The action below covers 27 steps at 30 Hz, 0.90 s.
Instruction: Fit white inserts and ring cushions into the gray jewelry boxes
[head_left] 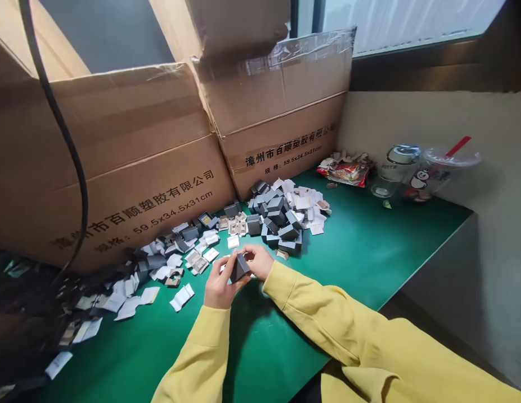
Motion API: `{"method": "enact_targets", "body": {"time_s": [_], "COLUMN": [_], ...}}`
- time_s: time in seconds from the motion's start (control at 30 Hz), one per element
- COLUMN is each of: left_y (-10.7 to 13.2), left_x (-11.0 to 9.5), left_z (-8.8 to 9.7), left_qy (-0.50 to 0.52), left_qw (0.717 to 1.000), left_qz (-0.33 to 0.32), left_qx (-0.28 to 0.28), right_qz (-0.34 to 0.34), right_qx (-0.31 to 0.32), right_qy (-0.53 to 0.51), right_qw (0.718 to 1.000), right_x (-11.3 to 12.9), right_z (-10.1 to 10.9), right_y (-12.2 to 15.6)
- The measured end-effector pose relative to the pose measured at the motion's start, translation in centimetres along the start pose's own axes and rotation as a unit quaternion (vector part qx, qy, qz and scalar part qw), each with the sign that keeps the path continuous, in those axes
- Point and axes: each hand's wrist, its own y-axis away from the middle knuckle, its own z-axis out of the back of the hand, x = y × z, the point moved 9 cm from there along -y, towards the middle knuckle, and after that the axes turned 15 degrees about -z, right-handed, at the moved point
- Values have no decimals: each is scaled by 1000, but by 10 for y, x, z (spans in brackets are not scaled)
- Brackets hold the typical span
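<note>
In the head view, a small dark grey box [240,268] is held above the green table. My left hand [218,288] grips it from the left, thumb on the near side. On the right, my right hand [260,261] has its fingers closed at the box's far right edge, and a bit of white shows beneath the fingers. Just beyond my hands lies a pile of similar grey boxes [277,215], mixed with folded white paper inserts [304,201]. More boxes and paper pieces [197,260] spread to the left.
Two large cardboard cartons [159,162] stand along the back. A black cable [67,140] hangs at the left. At the back right are a red snack bag [348,170], a clear jar [390,173] and a plastic cup [436,170] with a red straw. The green table [361,246] ends at a wall.
</note>
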Motion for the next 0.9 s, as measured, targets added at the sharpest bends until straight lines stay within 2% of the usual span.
{"method": "enact_targets", "body": {"time_s": [0.07,0.17,0.27,0.33,0.4,0.47,0.53,0.6,0.67,0.7,0.73,0.8,0.87,0.9], "left_y": [-40,-104,-161,-189,-205,-208,-198,-185,-183,-186,-189,-192,-185,-177], "left_x": [-6,-12,-9,-4,7,24,42,51,44,34,19,-22,-72,-94], "left_z": [-9,-33,-64,-85,-108,-133,-161,-178,-170,-156,-138,-94,-45,-21], "left_qy": [-7,-8,-8,-24,-46,-52,-27,3,5,3,20,130,276,317], "left_qw": [998,989,986,988,988,986,974,960,964,973,982,985,958,945], "left_qz": [-70,-147,-145,-122,-83,-23,52,110,124,113,96,62,33,31], "left_qx": [1,31,76,93,120,155,217,258,235,199,159,91,65,67], "right_qz": [55,150,199,212,202,175,138,125,131,142,156,189,221,237], "right_qx": [-59,-151,-245,-310,-377,-419,-404,-382,-379,-386,-398,-436,-472,-483], "right_qy": [-7,39,87,111,156,224,315,380,392,391,391,392,387,379], "right_qw": [997,976,945,920,890,862,847,833,828,823,815,788,761,753], "right_x": [32,87,130,145,142,126,102,82,75,77,82,97,111,116], "right_z": [30,82,142,183,220,245,253,252,252,252,252,251,244,238], "right_y": [1,6,7,4,-1,-10,-23,-30,-28,-25,-20,-7,10,18]}}
